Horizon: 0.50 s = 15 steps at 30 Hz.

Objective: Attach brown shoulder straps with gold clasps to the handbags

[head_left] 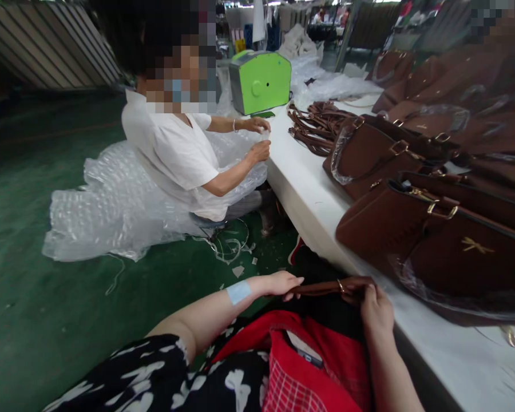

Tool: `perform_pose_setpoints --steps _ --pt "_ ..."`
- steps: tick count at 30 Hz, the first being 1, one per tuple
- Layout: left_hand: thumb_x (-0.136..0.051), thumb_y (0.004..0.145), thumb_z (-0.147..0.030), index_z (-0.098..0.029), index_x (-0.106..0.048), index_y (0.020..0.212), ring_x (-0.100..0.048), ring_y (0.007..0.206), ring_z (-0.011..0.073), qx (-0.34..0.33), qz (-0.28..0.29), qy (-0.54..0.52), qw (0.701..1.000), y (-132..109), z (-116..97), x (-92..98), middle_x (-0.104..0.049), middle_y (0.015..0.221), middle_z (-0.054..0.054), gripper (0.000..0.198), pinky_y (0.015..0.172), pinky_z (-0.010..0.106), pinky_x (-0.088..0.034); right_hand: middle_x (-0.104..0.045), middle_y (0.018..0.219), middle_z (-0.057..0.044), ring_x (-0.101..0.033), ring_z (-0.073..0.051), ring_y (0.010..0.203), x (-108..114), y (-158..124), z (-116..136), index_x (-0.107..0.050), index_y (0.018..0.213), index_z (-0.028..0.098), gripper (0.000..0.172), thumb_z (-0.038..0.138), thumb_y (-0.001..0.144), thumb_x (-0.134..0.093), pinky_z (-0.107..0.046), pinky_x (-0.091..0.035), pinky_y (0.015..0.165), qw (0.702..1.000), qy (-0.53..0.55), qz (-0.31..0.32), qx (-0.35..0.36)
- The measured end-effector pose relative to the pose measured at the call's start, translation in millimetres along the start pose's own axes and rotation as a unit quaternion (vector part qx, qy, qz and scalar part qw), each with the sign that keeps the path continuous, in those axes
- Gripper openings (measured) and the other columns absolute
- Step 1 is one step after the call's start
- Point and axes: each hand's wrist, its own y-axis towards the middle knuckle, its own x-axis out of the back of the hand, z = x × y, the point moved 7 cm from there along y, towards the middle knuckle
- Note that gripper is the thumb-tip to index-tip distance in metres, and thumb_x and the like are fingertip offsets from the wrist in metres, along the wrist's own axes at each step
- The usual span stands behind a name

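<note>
Stretched across my lap is a brown leather strap (315,289) with a small metal buckle near its right part. My left hand (283,283) is closed round one end of it. The other end is gripped by my right hand (376,309), beside the table's edge. Just past my right hand, a brown handbag (446,246) with gold fittings and clear wrap on its handles rests on the white table (309,194). A pile of similar brown straps (320,123) lies farther back on that table.
A co-worker in a white shirt (171,149) sits at the table's far left, both hands on something small and clear. A green machine (264,83) stands at the back. More brown bags (433,86) crowd the right side. Bubble wrap (107,200) covers part of the floor.
</note>
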Motion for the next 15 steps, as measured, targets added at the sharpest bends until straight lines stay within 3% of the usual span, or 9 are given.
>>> perform_pose_setpoints --steps 3,5,7,9,12,15 --pt "-0.025 0.097 -0.063 -0.014 -0.062 0.081 -0.059 0.057 0.0106 -0.055 0.051 -0.093 0.993 9 -30 -14.2 -0.064 0.063 0.001 0.064 0.07 0.025 -0.047 -0.071 0.078 -0.014 -0.064 -0.029 0.079 -1 -2 -2 -0.068 0.086 0.016 0.054 0.055 0.085 -0.031 -0.038 -0.047 0.069 1.0 0.025 0.006 -0.015" --pt "-0.038 0.094 -0.065 -0.015 -0.06 0.091 -0.06 0.058 0.0099 -0.089 0.055 -0.101 0.989 17 -57 -22.3 -0.067 0.075 0.001 0.054 0.067 0.025 -0.047 -0.071 0.08 -0.014 -0.064 -0.029 0.081 -1 -2 -2 -0.068 0.085 0.017 0.052 0.054 0.084 -0.032 -0.038 -0.047 0.07 0.999 0.039 0.011 -0.024" --pt "-0.052 0.088 -0.064 -0.017 -0.059 0.099 -0.061 0.06 0.0095 -0.119 0.043 -0.05 0.991 25 -84 -29.9 -0.067 0.08 0.001 0.049 0.065 0.024 -0.047 -0.071 0.078 -0.013 -0.064 -0.028 0.079 -1 -3 -2 -0.067 0.082 0.018 0.048 0.054 0.083 -0.035 -0.037 -0.047 0.069 0.998 0.05 0.017 -0.031" --pt "-0.052 0.088 -0.063 -0.017 -0.059 0.096 -0.059 0.058 0.0095 -0.126 0.032 0.037 0.991 33 -106 -37.1 -0.065 0.075 -0.001 0.047 0.063 0.023 -0.045 -0.071 0.075 -0.011 -0.064 -0.028 0.077 -1 -3 -2 -0.066 0.079 0.019 0.043 0.053 0.08 -0.04 -0.037 -0.048 0.068 0.997 0.061 0.024 -0.036" --pt "-0.042 0.094 -0.061 -0.017 -0.058 0.081 -0.053 0.054 0.0097 -0.112 0.018 0.152 0.982 40 -120 -41.2 -0.058 0.063 -0.002 0.048 0.06 0.024 -0.04 -0.071 0.072 -0.01 -0.066 -0.028 0.074 -2 -4 -4 -0.066 0.079 0.019 0.041 0.052 0.078 -0.041 -0.037 -0.05 0.065 0.995 0.087 0.029 -0.044" --pt "-0.041 0.098 -0.05 -0.018 -0.053 0.072 -0.05 0.055 0.0098 -0.111 0.03 0.186 0.976 40 -118 -39.3 -0.055 0.059 -0.004 0.043 0.061 0.023 -0.037 -0.072 0.07 -0.009 -0.068 -0.027 0.07 -3 -6 -3 -0.066 0.088 0.016 0.047 0.054 0.082 -0.038 -0.035 -0.053 0.06 0.991 0.123 0.034 -0.048"
